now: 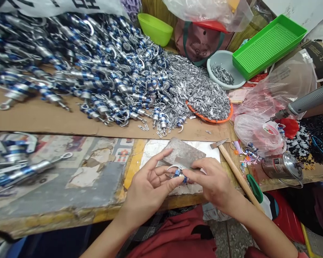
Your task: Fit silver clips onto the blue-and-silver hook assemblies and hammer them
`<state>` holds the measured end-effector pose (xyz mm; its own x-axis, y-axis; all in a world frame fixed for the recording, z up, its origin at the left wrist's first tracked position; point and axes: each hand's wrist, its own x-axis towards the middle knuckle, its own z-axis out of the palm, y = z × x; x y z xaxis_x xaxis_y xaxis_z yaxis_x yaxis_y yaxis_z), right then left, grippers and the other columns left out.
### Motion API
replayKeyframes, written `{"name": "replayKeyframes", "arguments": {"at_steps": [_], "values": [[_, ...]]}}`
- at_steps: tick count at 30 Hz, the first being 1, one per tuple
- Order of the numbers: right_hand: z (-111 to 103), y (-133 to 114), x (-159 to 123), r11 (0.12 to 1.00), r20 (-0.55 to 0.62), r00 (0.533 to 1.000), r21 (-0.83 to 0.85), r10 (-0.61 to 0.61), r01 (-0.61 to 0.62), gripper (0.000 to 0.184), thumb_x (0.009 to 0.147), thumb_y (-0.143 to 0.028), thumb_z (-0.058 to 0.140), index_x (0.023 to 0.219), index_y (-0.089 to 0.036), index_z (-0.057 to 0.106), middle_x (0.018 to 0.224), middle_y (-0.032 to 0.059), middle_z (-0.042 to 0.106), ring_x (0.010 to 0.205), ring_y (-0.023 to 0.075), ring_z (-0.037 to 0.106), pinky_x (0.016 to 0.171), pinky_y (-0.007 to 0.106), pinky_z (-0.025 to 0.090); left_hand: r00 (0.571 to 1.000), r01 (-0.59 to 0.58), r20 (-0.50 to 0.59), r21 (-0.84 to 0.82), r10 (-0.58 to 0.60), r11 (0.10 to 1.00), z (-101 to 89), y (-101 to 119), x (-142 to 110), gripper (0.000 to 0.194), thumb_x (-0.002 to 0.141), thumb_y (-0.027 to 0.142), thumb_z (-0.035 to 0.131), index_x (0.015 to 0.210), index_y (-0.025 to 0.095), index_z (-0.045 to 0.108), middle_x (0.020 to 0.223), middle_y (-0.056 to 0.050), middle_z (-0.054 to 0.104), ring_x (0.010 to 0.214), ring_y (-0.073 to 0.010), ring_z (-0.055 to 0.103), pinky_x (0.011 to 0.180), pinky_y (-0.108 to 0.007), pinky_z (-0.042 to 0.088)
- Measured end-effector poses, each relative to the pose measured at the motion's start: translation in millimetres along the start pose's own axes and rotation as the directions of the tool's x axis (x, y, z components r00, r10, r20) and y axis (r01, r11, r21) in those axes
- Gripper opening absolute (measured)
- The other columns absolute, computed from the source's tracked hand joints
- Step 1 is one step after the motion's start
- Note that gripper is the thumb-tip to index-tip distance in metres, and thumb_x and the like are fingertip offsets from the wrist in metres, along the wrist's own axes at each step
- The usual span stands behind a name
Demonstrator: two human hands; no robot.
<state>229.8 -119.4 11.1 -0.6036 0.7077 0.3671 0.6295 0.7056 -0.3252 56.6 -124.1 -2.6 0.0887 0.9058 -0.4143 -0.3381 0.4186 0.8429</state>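
Note:
My left hand (154,181) pinches a small blue-and-silver metal part (179,172) between thumb and fingers. A curved silver piece arches from this part's top. From the other side, my right hand (214,181) closes its thumb and fingertips at the same part, partly covering it. Both hands are just in front of a flat grey metal block (181,150), which lies on a white sheet (150,152) at the table's front. To the right of the block rests a hammer (233,168) with a wooden handle.
A large heap of blue-and-silver parts (102,71) covers the back left. Beside it, small flat metal links (207,96) spill from an orange-rimmed tray (218,121). A bowl of pins (238,80), a green basket (269,46), a power screwdriver (307,102) and a metal mug (278,166) stand right.

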Motion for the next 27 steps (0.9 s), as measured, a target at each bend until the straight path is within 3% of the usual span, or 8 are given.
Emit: {"name": "replayKeyframes", "arguments": {"at_steps": [3, 5, 8, 10, 13, 17, 23, 27], "values": [[-12, 23, -23, 0.984, -0.156, 0.976, -0.073, 0.150, -0.163, 0.032, 0.088, -0.008, 0.041, 0.109, -0.022, 0.061, 0.099, 0.0066, 0.060, 0.093, 0.0159, 0.056, 0.079, 0.029, 0.046, 1.000, -0.001, -0.006, 0.008, 0.001, 1.000, 1.3, -1, 0, 0.075, 0.059, 0.025, 0.076, 0.127, 0.016, 0.044, 0.070, 0.003, 0.066, 0.067, -0.0096, 0.063, 0.070, -0.020, 0.052], [-21, 44, -43, 0.899, -0.263, 0.903, -0.189, 0.341, -0.394, 0.030, 0.088, -0.018, 0.047, 0.116, -0.021, 0.056, 0.100, 0.0085, 0.060, 0.094, 0.0197, 0.056, 0.079, 0.033, 0.046, 1.000, -0.011, -0.016, 0.023, 0.011, 1.000, 0.9, -2, 0, 0.075, 0.059, 0.026, 0.076, 0.126, 0.016, 0.045, 0.070, 0.003, 0.066, 0.068, -0.0107, 0.063, 0.072, -0.021, 0.052], [-26, 70, -67, 0.748, -0.137, 0.803, -0.299, 0.581, -0.592, 0.037, 0.085, -0.036, 0.053, 0.117, -0.016, 0.054, 0.090, 0.0089, 0.062, 0.085, 0.0226, 0.059, 0.071, 0.035, 0.049, 0.999, -0.027, -0.034, 0.037, 0.028, 0.999, 0.0, -4, 1, 0.073, 0.058, 0.028, 0.077, 0.124, 0.017, 0.047, 0.069, 0.002, 0.065, 0.071, -0.0115, 0.064, 0.073, -0.022, 0.052], [-25, 72, -72, 0.746, -0.051, 0.786, -0.282, 0.616, -0.604, 0.032, 0.087, -0.039, 0.050, 0.108, -0.016, 0.058, 0.087, 0.0077, 0.062, 0.080, 0.0212, 0.060, 0.068, 0.033, 0.050, 0.999, -0.031, -0.043, 0.036, 0.033, 0.999, 0.0, -4, 1, 0.072, 0.058, 0.027, 0.077, 0.123, 0.017, 0.049, 0.069, 0.002, 0.065, 0.071, -0.0114, 0.063, 0.072, -0.021, 0.052], [-26, 50, -61, 0.841, -0.071, 0.860, -0.187, 0.505, -0.508, 0.027, 0.089, -0.030, 0.047, 0.112, -0.018, 0.054, 0.097, 0.0089, 0.063, 0.087, 0.0198, 0.061, 0.072, 0.031, 0.051, 0.999, -0.029, -0.042, 0.037, 0.030, 0.999, 0.3, -4, 1, 0.074, 0.057, 0.026, 0.077, 0.124, 0.016, 0.048, 0.069, 0.001, 0.065, 0.072, -0.0123, 0.064, 0.073, -0.023, 0.053], [-40, 8, -37, 0.978, 0.027, 0.980, -0.080, 0.197, -0.194, 0.051, 0.087, -0.011, 0.043, 0.136, -0.023, 0.034, 0.110, 0.0082, 0.062, 0.096, 0.0173, 0.061, 0.078, 0.027, 0.050, 0.998, -0.041, -0.036, 0.057, 0.043, 0.998, -1.0, -5, 2, 0.076, 0.058, 0.027, 0.076, 0.127, 0.015, 0.045, 0.071, 0.000, 0.066, 0.072, -0.0151, 0.066, 0.073, -0.029, 0.055], [-45, -4, -29, 0.991, 0.162, 0.982, -0.109, 0.099, -0.082, 0.063, 0.080, -0.001, 0.036, 0.140, -0.021, 0.029, 0.096, 0.0072, 0.065, 0.078, 0.0163, 0.063, 0.063, 0.024, 0.051, 0.999, -0.035, 0.004, 0.009, 0.035, 0.999, -5.1, -9, 6, 0.082, 0.058, 0.025, 0.078, 0.130, 0.015, 0.041, 0.071, -0.002, 0.070, 0.070, -0.0148, 0.067, 0.070, -0.026, 0.056], [-38, -5, -34, 0.992, 0.066, 0.991, -0.062, 0.117, -0.113, 0.066, 0.080, -0.001, 0.040, 0.141, -0.024, 0.027, 0.100, 0.0071, 0.064, 0.084, 0.0167, 0.063, 0.068, 0.026, 0.052, 0.999, -0.045, -0.012, 0.010, 0.045, 0.999, -3.0, -8, 5, 0.082, 0.057, 0.025, 0.079, 0.129, 0.015, 0.041, 0.070, -0.002, 0.070, 0.069, -0.0147, 0.067, 0.070, -0.026, 0.055]]}}
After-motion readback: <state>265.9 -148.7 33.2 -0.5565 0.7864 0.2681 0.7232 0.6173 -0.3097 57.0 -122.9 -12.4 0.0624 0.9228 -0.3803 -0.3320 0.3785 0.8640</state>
